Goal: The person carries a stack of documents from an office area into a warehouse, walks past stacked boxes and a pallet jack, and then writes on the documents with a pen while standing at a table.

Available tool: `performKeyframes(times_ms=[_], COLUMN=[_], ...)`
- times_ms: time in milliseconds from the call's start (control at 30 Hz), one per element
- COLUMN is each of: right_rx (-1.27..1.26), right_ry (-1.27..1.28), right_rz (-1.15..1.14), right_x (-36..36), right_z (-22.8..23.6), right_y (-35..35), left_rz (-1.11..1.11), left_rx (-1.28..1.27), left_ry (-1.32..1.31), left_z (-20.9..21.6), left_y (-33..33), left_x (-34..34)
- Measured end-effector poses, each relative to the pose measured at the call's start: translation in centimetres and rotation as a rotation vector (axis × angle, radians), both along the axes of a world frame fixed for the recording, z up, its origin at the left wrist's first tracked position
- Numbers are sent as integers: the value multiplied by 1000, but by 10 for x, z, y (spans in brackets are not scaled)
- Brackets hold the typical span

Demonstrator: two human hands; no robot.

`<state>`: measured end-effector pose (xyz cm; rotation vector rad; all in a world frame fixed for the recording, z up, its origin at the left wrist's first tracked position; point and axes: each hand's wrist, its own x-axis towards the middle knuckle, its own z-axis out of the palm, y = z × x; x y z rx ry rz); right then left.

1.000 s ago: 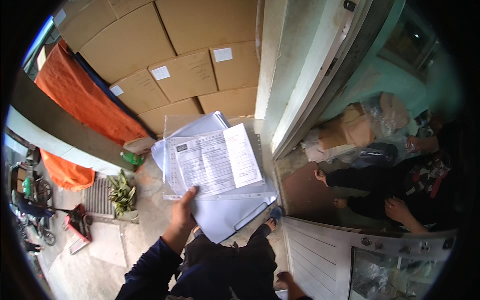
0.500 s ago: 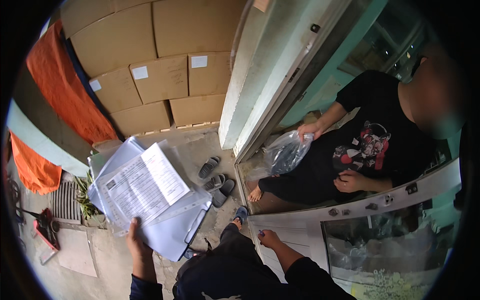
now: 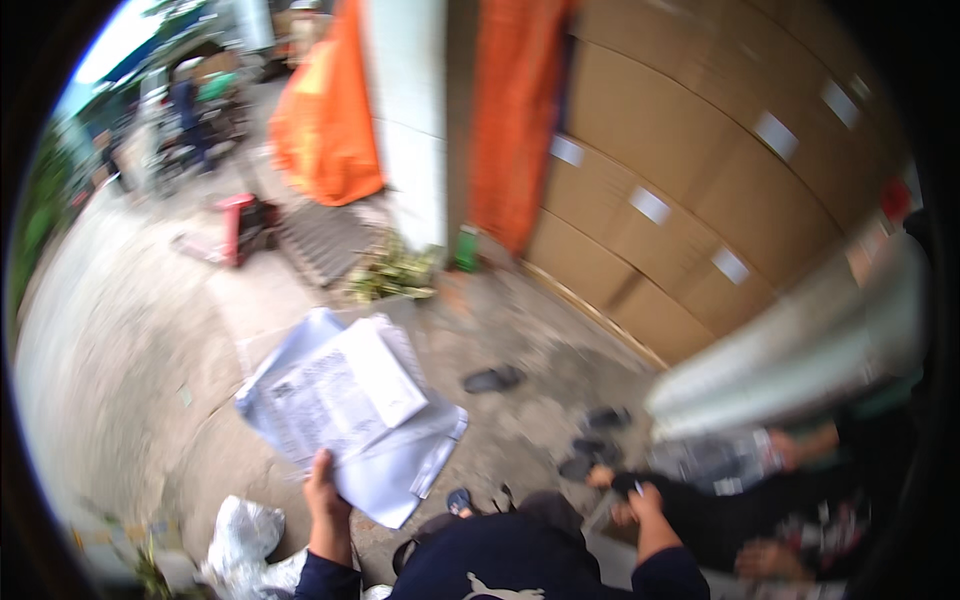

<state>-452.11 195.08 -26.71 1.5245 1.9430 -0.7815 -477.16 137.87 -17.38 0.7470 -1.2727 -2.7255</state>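
Note:
My left hand (image 3: 325, 503) is closed on the lower edge of a clipboard (image 3: 396, 490) with a metal clip at its right end. Printed sheets (image 3: 345, 395) lie on it, with clear plastic sleeves around or under them. Out at the right, my right hand (image 3: 650, 508) is a fist, and a small tip of what looks like a pen pokes from it. Beyond that hand, a co-worker in black sits in the doorway, holding a clear plastic bag (image 3: 712, 460) in one hand. Motion blurs much of the picture.
Stacked cardboard boxes (image 3: 640, 265) stand at the back right beside a pale door post (image 3: 790, 360). Dark sandals (image 3: 493, 379) lie on the concrete floor. Farther left are a plant (image 3: 392, 270), a metal grate (image 3: 325, 242), a red tool (image 3: 238, 230) and orange sheets (image 3: 325, 130). White bags (image 3: 245, 530) sit near my left arm.
My view has swung left, so the boxes, doorway and co-worker now appear farther right. The yard and white bags have come into view. Both hands keep their hold.

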Motion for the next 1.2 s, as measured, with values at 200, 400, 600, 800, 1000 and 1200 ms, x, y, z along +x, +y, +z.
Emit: performKeyframes(times_ms=[200,400,600,800,1000,1200], right_rx=[-30,-250,-309,-242,-129,-206], right_ry=[-120,-262,612,647,50,-27], right_rz=[430,1020,1201,1219,1296,1637], right_x=[-119,-313,-589,-707,-642,-680], right_z=[-88,-177,-94,-64,-82,-103], right_y=[-28,-72,-283,-459,-526,-580], left_rz=[254,515,628,778,801,855], left_rx=[109,84,56,123,34,65], left_ry=[11,-8,204,182,119,216], left_z=[-17,-9,-8,-37,-17,-5], left_y=[-31,-18,-95,-215,-371,-520], left_x=[-20,-33,-68,-116,-167,-251])
